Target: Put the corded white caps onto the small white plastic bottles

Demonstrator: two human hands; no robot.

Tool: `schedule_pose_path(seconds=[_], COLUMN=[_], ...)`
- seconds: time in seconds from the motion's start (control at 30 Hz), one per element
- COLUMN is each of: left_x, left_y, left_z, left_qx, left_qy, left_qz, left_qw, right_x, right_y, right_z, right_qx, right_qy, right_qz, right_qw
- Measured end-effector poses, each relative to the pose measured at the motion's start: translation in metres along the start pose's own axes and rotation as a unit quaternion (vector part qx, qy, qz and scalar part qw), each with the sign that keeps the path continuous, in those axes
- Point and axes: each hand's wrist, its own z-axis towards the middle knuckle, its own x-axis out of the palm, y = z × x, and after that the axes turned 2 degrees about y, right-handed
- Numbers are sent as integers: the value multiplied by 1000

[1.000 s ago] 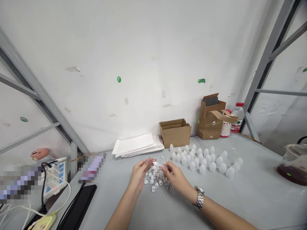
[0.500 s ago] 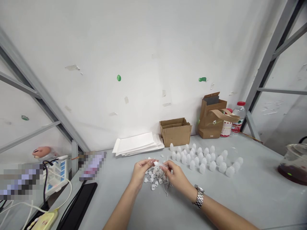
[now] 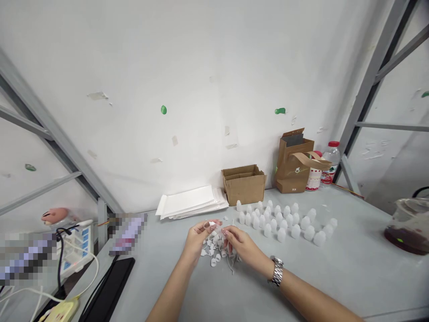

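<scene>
My left hand (image 3: 195, 241) pinches a small white cap-like piece (image 3: 212, 223) with a thin loop, between thumb and fingers. Close by on its right, my right hand (image 3: 240, 243) has its fingertips pressed together at a small translucent piece (image 3: 219, 228); its shape is mostly hidden by the fingers. Below both hands lies a loose pile of small white caps with thin straps (image 3: 213, 262). Standing in uneven rows to the right are several translucent white dome-topped pieces (image 3: 281, 235).
Behind the hands are a stack of white envelopes (image 3: 187, 202), a cardboard box (image 3: 246, 190), a brown paper bag (image 3: 291, 170) and a red-capped bottle (image 3: 331, 161). At left lie a black flat object (image 3: 109, 290) and a power strip (image 3: 78, 250). A cup of dark liquid (image 3: 409, 228) stands right.
My right hand's fingers have shifted on the translucent piece, and less of it shows. The left hand keeps its pinch with a slight turn. The whole view has shifted slightly.
</scene>
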Motion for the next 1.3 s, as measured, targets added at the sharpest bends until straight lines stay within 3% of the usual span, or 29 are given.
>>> schedule_pose_path(seconds=[0.07,0.1,0.13,0.2,0.23,0.3,0.37,0.43,0.63,0.7,0.8,0.9,0.97,1.0,1.07,1.13,1.2,1.3], left_x=[-16,-26,-36,-55,-62,-71,-73,-71,-69,-69,-68,-64,-59,-56,-49,-41,-36,-34], left_y=[-2,-2,-1,2,4,10,14,16,19,20,18,9,1,-3,-9,-12,-13,-11], left_z=[6,9,12,17,19,21,23,23,26,26,25,20,16,13,9,5,2,0], left_qx=[39,65,84,68,53,33,27,30,36,36,56,127,190,210,190,107,29,-28], left_qy=[-45,-93,-151,-246,-257,-260,-256,-256,-252,-253,-268,-321,-346,-337,-263,-144,-57,-16], left_qz=[83,150,229,398,453,503,512,514,516,515,519,530,524,515,503,506,523,544], left_qw=[995,982,958,881,852,823,820,818,818,818,810,774,755,759,801,843,850,839], right_x=[-9,-15,-21,-35,-41,-49,-52,-51,-44,-43,-40,-30,-20,-14,-4,4,10,12], right_y=[1,0,-1,-5,-8,-13,-19,-23,-34,-32,-19,2,13,16,19,16,12,8], right_z=[1,2,4,8,10,14,18,21,29,28,20,7,-3,-8,-15,-19,-21,-22], right_qx=[-38,-63,-88,-115,-116,-106,-99,-99,-124,-147,-185,-198,-181,-171,-153,-148,-152,-162], right_qy=[-51,-91,-131,-191,-210,-233,-233,-221,-212,-224,-233,-129,-14,38,116,157,175,198], right_qz=[-129,-209,-291,-429,-479,-549,-589,-608,-579,-530,-395,-242,-194,-188,-203,-235,-262,-277], right_qw=[990,972,944,875,844,796,768,757,777,804,869,941,964,966,960,948,937,926])
